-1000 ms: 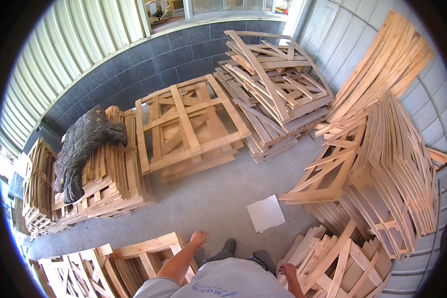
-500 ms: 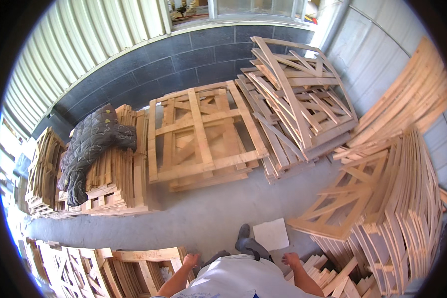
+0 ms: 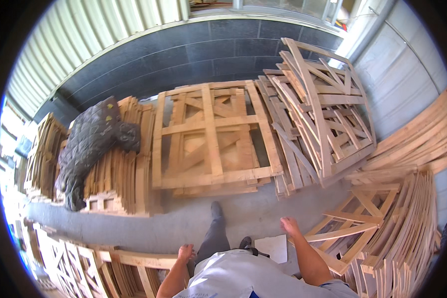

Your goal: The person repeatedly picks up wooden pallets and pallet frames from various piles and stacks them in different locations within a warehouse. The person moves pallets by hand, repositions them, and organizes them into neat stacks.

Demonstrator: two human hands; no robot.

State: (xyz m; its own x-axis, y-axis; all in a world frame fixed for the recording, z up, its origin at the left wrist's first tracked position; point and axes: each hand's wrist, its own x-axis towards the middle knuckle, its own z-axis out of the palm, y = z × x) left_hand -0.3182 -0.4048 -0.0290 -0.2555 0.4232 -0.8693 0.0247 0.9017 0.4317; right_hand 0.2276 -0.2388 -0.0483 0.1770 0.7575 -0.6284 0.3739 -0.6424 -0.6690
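Note:
My left hand (image 3: 186, 252) hangs at my side with loosely bent fingers and nothing in it. Closest to it are upright wooden frames (image 3: 139, 259) at the lower left. My right hand (image 3: 290, 226) reaches out in front of my body, empty, its fingers loosely bent and apart. It is above the floor, left of a slatted wooden frame (image 3: 350, 226) leaning on the right-hand stack. Straight ahead, a large wooden frame (image 3: 211, 149) lies on top of other frames, apart from both hands.
Weathered wooden frames (image 3: 328, 107) are piled at the far right. A dark quilted jacket (image 3: 94, 139) drapes over stacked frames on the left. Behind stands a dark block wall (image 3: 184, 59). A pale flat sheet (image 3: 271, 248) lies on the grey floor (image 3: 174, 226) by my foot.
One leg has stepped forward toward the large frame. My right arm has swung forward and up; my left hand has shifted slightly. The whole view has turned and moved closer to the frames.

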